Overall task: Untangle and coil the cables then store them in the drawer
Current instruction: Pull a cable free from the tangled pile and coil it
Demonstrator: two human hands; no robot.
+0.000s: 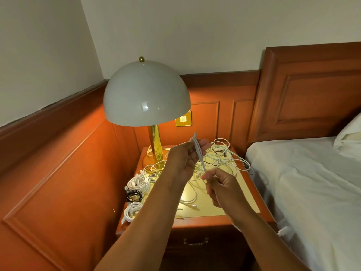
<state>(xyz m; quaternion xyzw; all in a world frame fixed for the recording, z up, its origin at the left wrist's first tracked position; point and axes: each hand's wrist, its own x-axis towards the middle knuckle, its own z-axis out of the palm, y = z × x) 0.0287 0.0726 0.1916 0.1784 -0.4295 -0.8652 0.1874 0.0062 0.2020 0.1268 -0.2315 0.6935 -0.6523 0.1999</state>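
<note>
Above the bedside table (pixel 242 194), between the two raised hands, a folded bundle of pale grey cable (pixel 198 153) is stretched at a slant. The left hand (pixel 185 159) curls its fingers and thumb round the bundle's upper part, with a short looped end poking out above the fingertips. The right hand (pixel 218 186) pinches the lower end between thumb and forefinger, its other fingers curled into the palm.

Behind and beneath the hands a loose tangle of white and pale green cables (pixel 224 159) sprawls over the tabletop's yellow inlay, reaching to the right edge. Along the table's left edge lie three finished coils: a white coil (pixel 139 182), a black coil (pixel 133 195) just beside it, and another white coil (pixel 132 210) nearest the front corner.

The drawer (pixel 195 241) under the tabletop is closed, its metal handle in shadow. A brass lamp with a white dome shade (pixel 146 94) stands at the table's back left. A brass wall plate (pixel 183 119) sits behind it; its marking is too small to read. A bed with white sheets (pixel 312 192) lies at the right
</note>
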